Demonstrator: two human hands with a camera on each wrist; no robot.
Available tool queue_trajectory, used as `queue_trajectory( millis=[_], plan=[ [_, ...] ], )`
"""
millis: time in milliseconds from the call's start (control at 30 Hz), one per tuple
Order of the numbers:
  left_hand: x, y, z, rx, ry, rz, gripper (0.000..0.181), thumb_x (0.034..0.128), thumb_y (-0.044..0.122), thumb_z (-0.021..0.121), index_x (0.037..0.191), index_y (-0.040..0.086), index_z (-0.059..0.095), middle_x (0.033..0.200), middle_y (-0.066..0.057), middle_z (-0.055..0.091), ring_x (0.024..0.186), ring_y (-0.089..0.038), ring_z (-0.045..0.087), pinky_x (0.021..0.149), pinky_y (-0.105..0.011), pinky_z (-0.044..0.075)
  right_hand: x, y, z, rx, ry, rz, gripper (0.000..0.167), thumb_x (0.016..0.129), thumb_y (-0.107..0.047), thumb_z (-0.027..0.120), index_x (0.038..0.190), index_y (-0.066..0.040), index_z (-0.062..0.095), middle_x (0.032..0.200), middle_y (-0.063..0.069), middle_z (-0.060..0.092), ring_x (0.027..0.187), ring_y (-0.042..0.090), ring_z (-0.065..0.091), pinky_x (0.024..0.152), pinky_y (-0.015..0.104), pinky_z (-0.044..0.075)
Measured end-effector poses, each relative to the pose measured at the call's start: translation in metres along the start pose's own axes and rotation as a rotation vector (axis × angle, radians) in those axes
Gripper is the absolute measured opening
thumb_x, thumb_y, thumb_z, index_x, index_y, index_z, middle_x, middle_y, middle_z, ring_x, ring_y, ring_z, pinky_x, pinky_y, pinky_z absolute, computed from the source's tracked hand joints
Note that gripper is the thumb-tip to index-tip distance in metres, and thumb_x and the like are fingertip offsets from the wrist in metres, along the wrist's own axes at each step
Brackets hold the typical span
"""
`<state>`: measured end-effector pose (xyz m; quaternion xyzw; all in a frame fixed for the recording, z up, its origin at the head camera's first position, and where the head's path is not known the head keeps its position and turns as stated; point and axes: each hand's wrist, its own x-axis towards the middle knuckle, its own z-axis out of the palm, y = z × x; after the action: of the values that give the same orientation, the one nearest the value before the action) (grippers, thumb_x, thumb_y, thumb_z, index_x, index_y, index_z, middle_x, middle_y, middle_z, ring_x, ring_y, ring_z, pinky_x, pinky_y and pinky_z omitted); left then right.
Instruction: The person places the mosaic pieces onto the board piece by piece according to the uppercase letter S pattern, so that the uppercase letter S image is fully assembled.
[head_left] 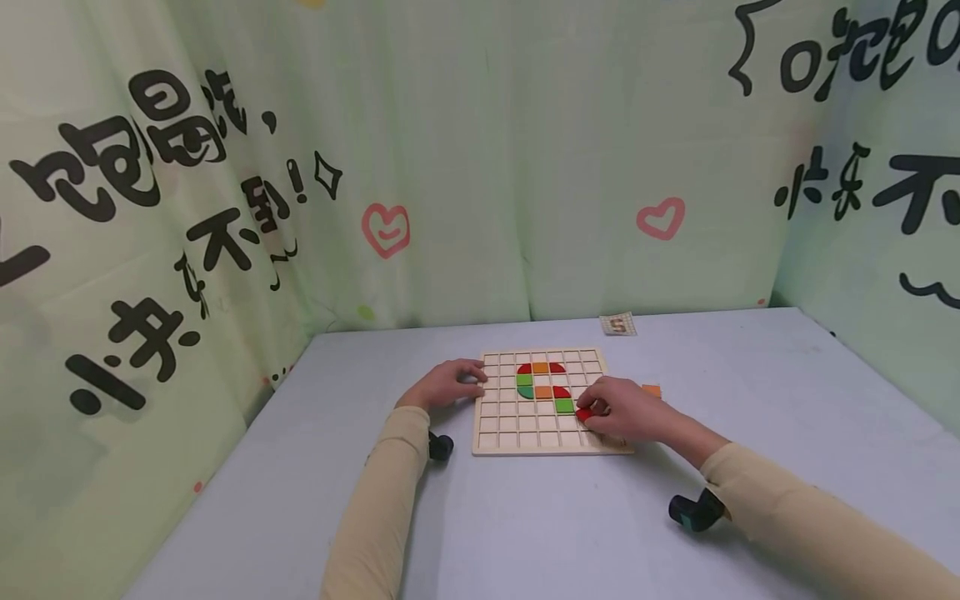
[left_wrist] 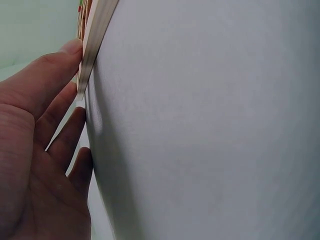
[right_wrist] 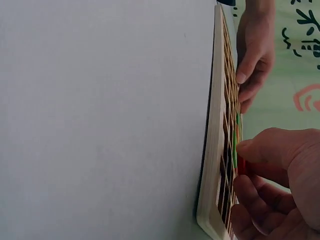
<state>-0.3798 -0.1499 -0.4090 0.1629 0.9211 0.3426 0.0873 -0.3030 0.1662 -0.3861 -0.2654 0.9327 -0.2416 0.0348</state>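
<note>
A pale wooden grid board (head_left: 498, 421) lies flat on the table. My right hand (head_left: 630, 408) is over its right side, pinching a red piece (head_left: 583, 413) between thumb and fingers at the grid; the right wrist view shows this red piece (right_wrist: 241, 165) edge-on. Next to it in the grid sits a green square (head_left: 564, 406). Further up are red quarter-round pieces (head_left: 561, 392), orange squares (head_left: 543, 392), another green square (head_left: 524, 379) and a teal quarter-round (head_left: 526, 392). My left hand (head_left: 446, 383) touches the board's left edge, its fingers loosely extended.
Partly hidden behind the right hand, an orange piece (head_left: 652, 390) lies just right of the board. A small printed card (head_left: 618, 324) is at the table's back edge. Green curtains (head_left: 465, 167) with black writing and hearts stand behind the white table (head_left: 555, 525).
</note>
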Motion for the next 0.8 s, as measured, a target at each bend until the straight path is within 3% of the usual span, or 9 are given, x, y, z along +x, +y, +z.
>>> queue_trajectory(
  millis=[400,800],
  plan=[
    [-0.002,0.003,0.0,-0.003,-0.004,-0.018,0.02,0.0901,0.022,0.07,0.108,0.015,0.07,0.146,-0.001,0.05,0.142,-0.025,0.033,0.116,-0.044,0.026,0.008,-0.014,0.013,-0.016,0.012,-0.049,0.017,0.083,-0.01,0.072,0.099,-0.006,0.072,0.087,-0.002,0.061,0.082,0.015,0.051,0.07,0.029,0.048],
    [-0.002,0.002,0.0,0.007,-0.006,-0.01,0.02,0.0906,0.022,0.069,0.109,0.015,0.07,0.146,0.0,0.049,0.142,-0.025,0.033,0.116,-0.043,0.025,0.012,-0.015,0.021,-0.013,0.033,-0.02,0.012,0.085,-0.015,0.075,0.095,-0.01,0.073,0.084,-0.005,0.059,0.081,0.014,0.051,0.071,0.03,0.048]
  ],
)
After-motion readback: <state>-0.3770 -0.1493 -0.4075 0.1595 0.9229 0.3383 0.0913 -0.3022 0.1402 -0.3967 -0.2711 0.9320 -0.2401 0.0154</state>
